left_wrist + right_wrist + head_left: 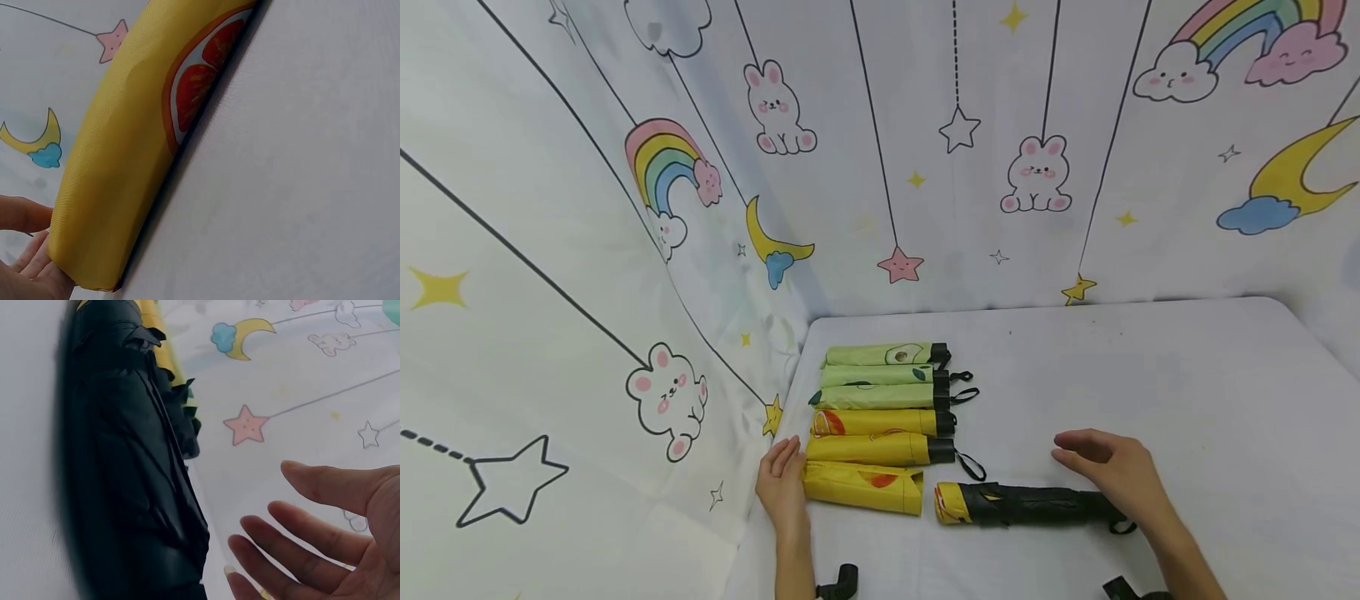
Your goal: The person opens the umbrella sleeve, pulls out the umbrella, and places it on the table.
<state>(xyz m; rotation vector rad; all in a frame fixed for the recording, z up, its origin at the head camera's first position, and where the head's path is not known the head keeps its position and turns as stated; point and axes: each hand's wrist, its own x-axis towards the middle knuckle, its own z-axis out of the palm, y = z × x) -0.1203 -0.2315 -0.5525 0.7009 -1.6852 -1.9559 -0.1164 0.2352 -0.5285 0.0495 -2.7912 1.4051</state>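
On the white table a yellow umbrella sleeve [863, 488] with an orange-slice print lies as the nearest of a row. My left hand [783, 483] is at its left end, fingers extended. In the left wrist view, the thumb and fingers [28, 214] touch that end of the sleeve [109, 187]. To the right lies a folded umbrella [1030, 506], black outside with yellow at its left end and a strap loop at the right. My right hand [1112, 467] hovers over its right part, thumb and fingers apart; the right wrist view shows nothing between them, beside the black umbrella [131, 462].
Behind the sleeve lie two yellow umbrellas [868, 448] with black ends, then three green ones [876, 396], one with an avocado print. Their straps [972, 467] point right. A white cloth wall [850, 208] with rabbits and stars borders the table's back and left.
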